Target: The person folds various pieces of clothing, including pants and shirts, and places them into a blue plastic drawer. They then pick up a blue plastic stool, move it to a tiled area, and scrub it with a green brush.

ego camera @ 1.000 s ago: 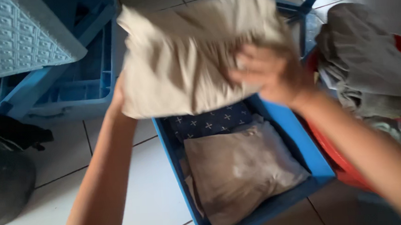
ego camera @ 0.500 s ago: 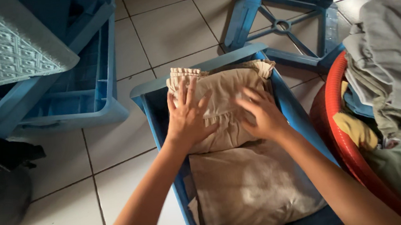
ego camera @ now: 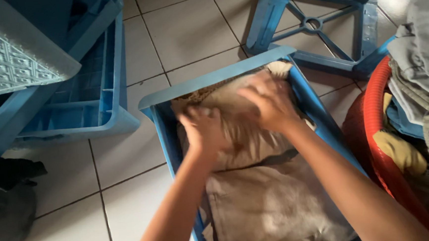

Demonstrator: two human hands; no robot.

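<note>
Both hands are lying flat on a folded beige garment (ego camera: 233, 109) at the far end of a blue plastic drawer (ego camera: 212, 78) that is sitting on the white tiled floor (ego camera: 128, 165). The left hand (ego camera: 204, 128) is pressing down on the garment's near left part, fingers loosely spread and blurred, gripping nothing that I can make out. The right hand (ego camera: 269, 102), at about two o'clock from the left one, is lying palm down on the cloth near the drawer's far right corner, fingers open and also blurred. Toward six o'clock from the hands, a second folded cloth, grey-brown (ego camera: 274, 201), is filling the near half of the same drawer, touching the beige one along a dark seam. At three o'clock a red basket (ego camera: 376, 125) is standing just beside the drawer, heaped with grey and yellow laundry (ego camera: 420, 73). At twelve to one o'clock an upturned blue stool frame (ego camera: 313, 25) is lying on the tiles. At ten o'clock another blue drawer (ego camera: 108, 92) is sitting under a pale patterned lid (ego camera: 7, 54).
</note>
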